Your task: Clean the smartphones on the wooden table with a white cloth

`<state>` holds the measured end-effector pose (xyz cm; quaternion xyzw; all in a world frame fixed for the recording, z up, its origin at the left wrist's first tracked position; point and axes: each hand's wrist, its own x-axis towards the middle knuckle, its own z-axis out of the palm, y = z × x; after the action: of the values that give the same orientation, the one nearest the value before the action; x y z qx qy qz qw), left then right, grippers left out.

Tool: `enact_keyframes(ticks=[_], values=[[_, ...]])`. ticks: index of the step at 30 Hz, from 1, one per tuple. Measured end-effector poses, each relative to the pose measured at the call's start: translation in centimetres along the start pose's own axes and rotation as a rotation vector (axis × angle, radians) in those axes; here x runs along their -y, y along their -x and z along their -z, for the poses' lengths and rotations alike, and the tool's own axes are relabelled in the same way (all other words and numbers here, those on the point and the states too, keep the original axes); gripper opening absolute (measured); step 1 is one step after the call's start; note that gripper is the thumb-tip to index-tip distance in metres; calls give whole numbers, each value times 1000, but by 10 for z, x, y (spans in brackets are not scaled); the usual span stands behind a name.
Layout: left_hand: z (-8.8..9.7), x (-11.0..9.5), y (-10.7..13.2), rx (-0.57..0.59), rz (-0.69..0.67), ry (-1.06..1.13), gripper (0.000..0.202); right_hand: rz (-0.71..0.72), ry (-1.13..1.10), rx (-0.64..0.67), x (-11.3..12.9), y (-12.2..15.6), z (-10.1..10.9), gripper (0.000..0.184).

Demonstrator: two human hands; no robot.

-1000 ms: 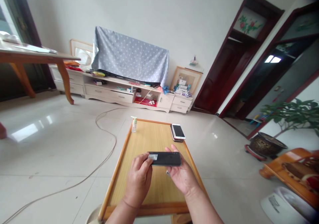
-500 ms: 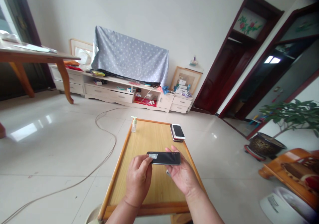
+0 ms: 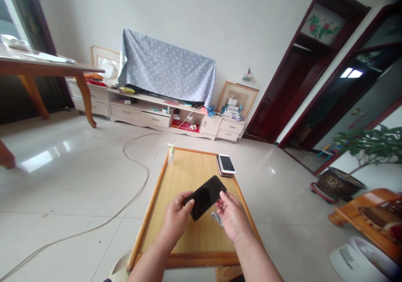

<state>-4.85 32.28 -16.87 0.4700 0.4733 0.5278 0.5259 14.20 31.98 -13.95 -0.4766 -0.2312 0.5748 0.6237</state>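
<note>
My left hand (image 3: 176,217) and my right hand (image 3: 231,216) together hold a black phone (image 3: 204,197) above a small wooden table (image 3: 191,236). Its dark screen faces up and it is tilted, the far end pointing up to the right. My left fingers pinch its near left edge, and my right fingers pinch its right side. A small white item (image 3: 216,217) lies under my right hand; I cannot make out what it is.
A stack of phones (image 3: 226,165), the top one white, lies at the table's far right corner. A small pump bottle (image 3: 171,154) stands at the far left corner. A cable (image 3: 135,190) snakes over the tiled floor on the left. A potted plant (image 3: 345,177) stands at right.
The black phone was flipped and turned: its labelled back faced up and it lay level, and now its dark screen faces up at a slant. Both hands kept hold. The view shifted slightly.
</note>
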Motion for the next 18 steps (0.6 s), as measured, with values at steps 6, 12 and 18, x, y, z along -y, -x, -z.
enact_keyframes(ticks=[6,12,18], values=[[0,6,4,-24,-129,-345,68,19,21,-86,1,-7,5,32],[-4,11,9,-1,-361,-681,76,-20,29,-100,-6,-10,8,33],[-8,14,8,-71,-410,-862,75,-72,36,-94,-15,-12,9,31]])
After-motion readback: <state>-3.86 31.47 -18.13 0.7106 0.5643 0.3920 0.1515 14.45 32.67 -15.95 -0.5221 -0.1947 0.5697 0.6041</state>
